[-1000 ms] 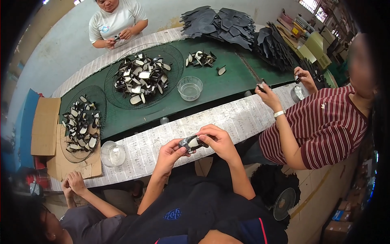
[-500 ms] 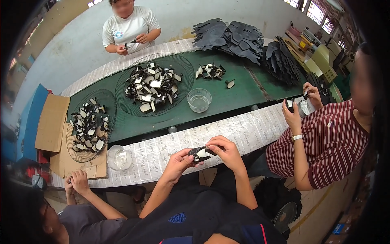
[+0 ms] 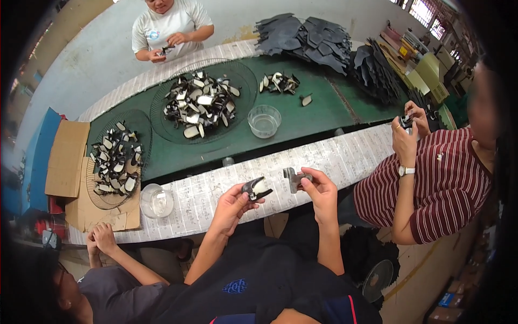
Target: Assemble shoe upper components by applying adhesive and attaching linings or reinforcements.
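Observation:
My left hand (image 3: 231,209) grips a shoe heel piece (image 3: 257,188), with a white face and black flaps standing up from its sides. In my right hand (image 3: 322,197) is a grey T-shaped piece (image 3: 293,180), held between thumb and fingers; its exact kind is unclear. The two pieces are apart, both over the near table edge. Beyond my hands on the green table (image 3: 194,154), a round wire tray (image 3: 156,119) bears a heap of similar black-and-white heel pieces (image 3: 200,105). A clear plastic tub (image 3: 265,122) stands beside it.
A second wire tray (image 3: 115,162) of heel pieces and a clear tub (image 3: 157,201) are at the left. Black cut sheets (image 3: 305,40) are piled at the far right. Co-workers (image 3: 431,183) sit on my right and left; another (image 3: 170,27) stands across the table.
My hands have moved apart; the right has left the heel piece's black flap and now holds the grey piece. Across the table and at the right, co-workers' hands have shifted.

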A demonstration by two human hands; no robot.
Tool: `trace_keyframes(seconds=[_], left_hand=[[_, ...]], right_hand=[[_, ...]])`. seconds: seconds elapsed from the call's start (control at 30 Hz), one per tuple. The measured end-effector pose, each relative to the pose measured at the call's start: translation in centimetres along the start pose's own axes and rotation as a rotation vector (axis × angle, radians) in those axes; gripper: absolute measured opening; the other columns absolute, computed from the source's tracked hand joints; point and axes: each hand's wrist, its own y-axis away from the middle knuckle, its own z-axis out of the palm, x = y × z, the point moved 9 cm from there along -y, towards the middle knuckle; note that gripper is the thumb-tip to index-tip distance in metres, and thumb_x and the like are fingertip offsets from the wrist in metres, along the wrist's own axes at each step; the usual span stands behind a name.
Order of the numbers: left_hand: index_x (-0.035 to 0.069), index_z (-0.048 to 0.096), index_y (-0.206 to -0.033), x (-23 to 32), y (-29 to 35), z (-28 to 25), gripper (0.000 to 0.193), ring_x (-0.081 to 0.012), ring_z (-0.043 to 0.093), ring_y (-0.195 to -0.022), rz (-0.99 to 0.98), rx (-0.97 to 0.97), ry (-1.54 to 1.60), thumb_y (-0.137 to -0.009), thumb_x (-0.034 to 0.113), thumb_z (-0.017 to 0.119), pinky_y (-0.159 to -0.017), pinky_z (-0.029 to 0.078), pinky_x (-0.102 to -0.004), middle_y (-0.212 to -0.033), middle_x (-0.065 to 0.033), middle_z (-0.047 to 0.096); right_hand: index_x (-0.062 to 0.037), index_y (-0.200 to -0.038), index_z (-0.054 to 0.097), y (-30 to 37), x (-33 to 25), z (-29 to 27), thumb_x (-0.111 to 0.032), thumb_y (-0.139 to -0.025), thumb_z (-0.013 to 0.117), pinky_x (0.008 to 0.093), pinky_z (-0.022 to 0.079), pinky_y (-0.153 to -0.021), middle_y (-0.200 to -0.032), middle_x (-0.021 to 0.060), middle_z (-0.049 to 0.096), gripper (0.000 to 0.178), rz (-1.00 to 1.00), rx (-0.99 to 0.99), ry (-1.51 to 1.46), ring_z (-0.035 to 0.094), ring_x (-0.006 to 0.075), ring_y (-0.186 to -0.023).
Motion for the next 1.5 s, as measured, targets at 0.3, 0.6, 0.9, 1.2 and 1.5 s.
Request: trace_keyframes(seconds=[0.3,0.6,0.9,1.2,1.5], left_hand=[[-0.004,0.05,-0.127,0.7,0.5,1.7,0.038,-0.0271,0.067,-0.1,0.027,-0.03,-0.009,-0.097,0.019,0.057,-0.084,0.055,-0.0334,-0.114,-0.0147,0.064],[-0.004,0.053,-0.123,0.7,0.6,1.9,0.033,-0.0172,0.065,-0.094,0.059,-0.015,0.022,-0.095,0.013,0.059,-0.083,0.057,-0.0319,-0.109,-0.0115,0.065],[-0.004,0.052,-0.124,0.3,0.3,1.6,0.034,-0.0175,0.065,-0.096,0.038,0.012,0.029,-0.096,0.014,0.059,-0.083,0.057,-0.0327,-0.11,-0.0111,0.065],[-0.004,0.052,-0.124,0.1,0.2,1.0,0.035,-0.0171,0.064,-0.098,0.042,0.054,-0.02,-0.096,0.015,0.059,-0.083,0.056,-0.0323,-0.11,-0.0099,0.065],[-0.006,0.055,-0.122,0.9,0.4,2.7,0.035,-0.0205,0.067,-0.091,0.033,0.021,-0.085,-0.093,0.012,0.063,-0.081,0.057,-0.0324,-0.109,-0.014,0.066]], right_hand=[[0.0003,-0.104,0.069,4.4,-7.5,7.4,0.005,-0.078,0.071,0.0279,0.054,-0.071,-0.103,0.0137,0.065,0.026,-0.453,-0.128,0.631,0.067,0.0201,-0.085],[0.0003,-0.109,0.066,5.9,-7.7,9.6,0.003,-0.078,0.072,0.033,0.055,-0.071,-0.102,0.0137,0.061,0.031,-0.659,-0.217,0.83,0.065,0.0274,-0.084],[-0.0006,-0.11,0.066,5.3,-6.6,9.0,0.002,-0.08,0.071,0.0321,0.054,-0.071,-0.104,0.0138,0.061,0.031,-0.547,-0.212,0.71,0.065,0.0258,-0.084],[0.0001,-0.109,0.068,4.4,-4.8,6.6,-0.001,-0.085,0.068,0.025,0.052,-0.069,-0.107,0.0135,0.065,0.024,-0.197,-0.243,0.332,0.065,0.0169,-0.085],[0.0018,-0.105,0.068,3.6,-6.9,5.6,0.001,-0.081,0.071,0.0283,0.054,-0.074,-0.105,0.0155,0.065,0.024,-0.425,-0.096,0.62,0.066,0.0225,-0.088]])
